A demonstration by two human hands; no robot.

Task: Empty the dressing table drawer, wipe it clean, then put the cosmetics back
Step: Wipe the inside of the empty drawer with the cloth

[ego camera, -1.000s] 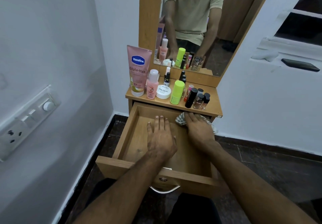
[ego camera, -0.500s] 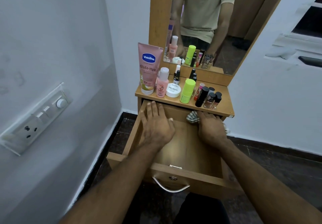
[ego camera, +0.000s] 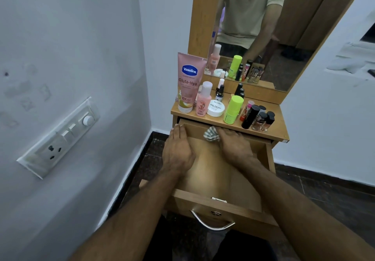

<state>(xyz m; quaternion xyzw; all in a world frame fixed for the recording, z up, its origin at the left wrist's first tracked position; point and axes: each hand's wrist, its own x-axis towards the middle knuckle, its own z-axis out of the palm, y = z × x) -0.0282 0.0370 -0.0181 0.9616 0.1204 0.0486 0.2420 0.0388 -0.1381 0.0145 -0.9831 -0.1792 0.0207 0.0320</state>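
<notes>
1. Our right hand [ego camera: 233, 147] presses a small checked grey-white cloth [ego camera: 211, 136] flat vs the far inner wall of the open light-wood drawer [ego camera: 223, 204]; fingers look roughly straight on top of it, tips hidden
2. Cloth is soft, light, bunches easily, so we judge it's best held under a flat palm w/ even pressure
3. Our left hand [ego camera: 178, 151] lies flat on the drawer's left wall, fingers straight & close together, holding nothing
4. Drawer looks empty, bare wood w/ a curved metal handle [ego camera: 212, 223] in front
5. Cosmetics wait on the tabletop [ego camera: 280, 122]: pink Vaseline tube [ego camera: 187, 83], lime-green stick [ego camera: 233, 109], small glass nail polish bottles [ego camera: 259, 119]; bottles prob fragile & tippy, grip by the body
</notes>
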